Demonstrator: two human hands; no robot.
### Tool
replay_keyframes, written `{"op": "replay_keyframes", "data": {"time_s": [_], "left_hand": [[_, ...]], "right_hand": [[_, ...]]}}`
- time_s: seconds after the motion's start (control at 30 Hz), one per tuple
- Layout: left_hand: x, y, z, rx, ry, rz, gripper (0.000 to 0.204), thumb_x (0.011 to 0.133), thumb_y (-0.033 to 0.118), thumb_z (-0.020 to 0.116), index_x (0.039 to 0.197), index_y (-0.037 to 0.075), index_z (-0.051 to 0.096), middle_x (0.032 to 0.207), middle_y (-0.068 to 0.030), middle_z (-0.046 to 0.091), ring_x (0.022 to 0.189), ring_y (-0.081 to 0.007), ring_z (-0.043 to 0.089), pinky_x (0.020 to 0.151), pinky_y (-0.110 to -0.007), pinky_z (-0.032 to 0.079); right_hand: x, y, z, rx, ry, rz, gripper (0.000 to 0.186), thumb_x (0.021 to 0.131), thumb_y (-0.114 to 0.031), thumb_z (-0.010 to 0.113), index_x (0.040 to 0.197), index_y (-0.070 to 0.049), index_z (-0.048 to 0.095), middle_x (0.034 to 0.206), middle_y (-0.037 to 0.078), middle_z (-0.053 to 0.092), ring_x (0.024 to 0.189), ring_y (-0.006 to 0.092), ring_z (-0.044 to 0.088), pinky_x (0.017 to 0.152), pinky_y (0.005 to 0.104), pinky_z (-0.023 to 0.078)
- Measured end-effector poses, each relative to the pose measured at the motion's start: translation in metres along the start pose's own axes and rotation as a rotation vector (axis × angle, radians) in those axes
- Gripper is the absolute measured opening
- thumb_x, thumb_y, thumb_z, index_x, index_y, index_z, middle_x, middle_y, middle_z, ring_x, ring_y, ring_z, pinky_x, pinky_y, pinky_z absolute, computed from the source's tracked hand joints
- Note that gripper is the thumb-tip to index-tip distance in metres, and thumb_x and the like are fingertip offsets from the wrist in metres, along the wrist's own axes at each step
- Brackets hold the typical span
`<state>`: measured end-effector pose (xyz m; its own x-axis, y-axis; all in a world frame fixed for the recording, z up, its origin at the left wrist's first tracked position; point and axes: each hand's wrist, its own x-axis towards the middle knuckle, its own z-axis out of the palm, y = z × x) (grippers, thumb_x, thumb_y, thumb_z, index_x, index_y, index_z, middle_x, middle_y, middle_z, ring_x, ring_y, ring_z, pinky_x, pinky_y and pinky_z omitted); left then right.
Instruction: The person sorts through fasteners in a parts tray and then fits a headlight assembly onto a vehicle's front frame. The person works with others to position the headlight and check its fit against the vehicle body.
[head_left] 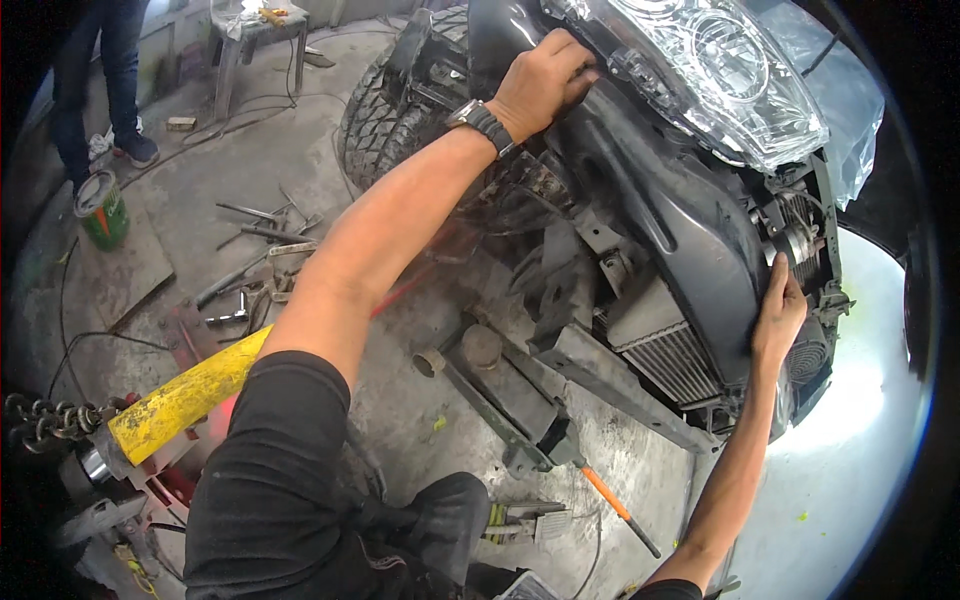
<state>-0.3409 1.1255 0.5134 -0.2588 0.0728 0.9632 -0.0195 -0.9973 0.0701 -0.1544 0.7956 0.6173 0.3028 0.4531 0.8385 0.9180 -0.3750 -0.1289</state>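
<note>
A curved black panel (650,180) runs across the front corner of a vehicle, below a headlight (735,75) covered in clear plastic. My left hand (545,85), with a dark watch on its wrist, is closed at the panel's upper left end, its fingers curled over the edge. At the panel's lower right end my right hand (780,315) grips the rim, fingers pointing up; part of that grip is hidden. Under the panel sits a finned metal cooler (668,352), above a bare metal crossbeam (625,385).
A floor jack (510,390) with an orange handle (610,495) stands below the vehicle. Left are a yellow cylinder (190,395), chain (50,420), scattered metal tools (270,235) and a green can (102,212). Another person's legs (120,75) show upper left. A tire (385,130) is near my left arm.
</note>
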Motion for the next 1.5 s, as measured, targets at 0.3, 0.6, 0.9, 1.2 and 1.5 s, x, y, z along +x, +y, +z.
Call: {"op": "replay_keyframes", "data": {"time_s": [0.3,0.6,0.9,1.2,1.5], "left_hand": [[0.0,0.001,-0.005,0.011,-0.017,0.098,0.026,0.074,-0.005,0.067,0.099,0.002,0.064,0.09,-0.0127,0.059,0.081,-0.0311,0.062,0.069,-0.036,0.051],[0.0,-0.002,-0.008,0.04,-0.12,0.084,0.029,0.074,-0.004,0.066,0.103,0.002,0.065,0.095,-0.0126,0.06,0.085,-0.031,0.063,0.073,-0.035,0.052],[-0.004,-0.009,-0.002,0.026,-0.004,0.068,0.018,0.081,0.013,0.072,0.096,0.005,0.066,0.09,-0.0098,0.058,0.076,-0.0306,0.063,0.066,-0.038,0.054],[-0.001,-0.001,-0.003,0.025,0.006,0.031,0.022,0.076,-0.004,0.07,0.096,0.004,0.066,0.087,-0.0095,0.059,0.075,-0.0275,0.061,0.067,-0.034,0.05],[0.01,-0.007,-0.014,0.039,-0.169,0.153,0.015,0.08,0.0,0.066,0.095,0.003,0.065,0.089,-0.011,0.06,0.079,-0.0284,0.063,0.068,-0.034,0.051]], "right_hand": [[-0.003,-0.009,-0.001,0.016,-0.006,0.01,0.058,0.098,-0.044,0.049,0.083,0.011,0.059,0.063,0.015,0.048,0.065,0.0174,0.041,0.064,0.0353,0.039],[-0.001,-0.007,-0.003,-0.024,-0.04,0.037,0.057,0.098,-0.044,0.049,0.097,0.011,0.064,0.069,0.016,0.057,0.07,0.0176,0.049,0.07,0.0344,0.043],[-0.003,-0.008,0.0,0.023,-0.014,0.009,0.055,0.098,-0.043,0.05,0.102,0.01,0.065,0.069,0.016,0.058,0.071,0.0158,0.049,0.071,0.033,0.044],[-0.004,-0.011,0.002,0.047,0.024,-0.008,0.056,0.099,-0.042,0.05,0.072,0.008,0.05,0.06,0.009,0.041,0.063,0.0149,0.036,0.059,0.0335,0.034],[-0.004,-0.01,0.0,0.038,0.018,-0.009,0.055,0.099,-0.04,0.05,0.073,0.008,0.051,0.061,0.009,0.04,0.062,0.0155,0.036,0.058,0.0335,0.034]]}}
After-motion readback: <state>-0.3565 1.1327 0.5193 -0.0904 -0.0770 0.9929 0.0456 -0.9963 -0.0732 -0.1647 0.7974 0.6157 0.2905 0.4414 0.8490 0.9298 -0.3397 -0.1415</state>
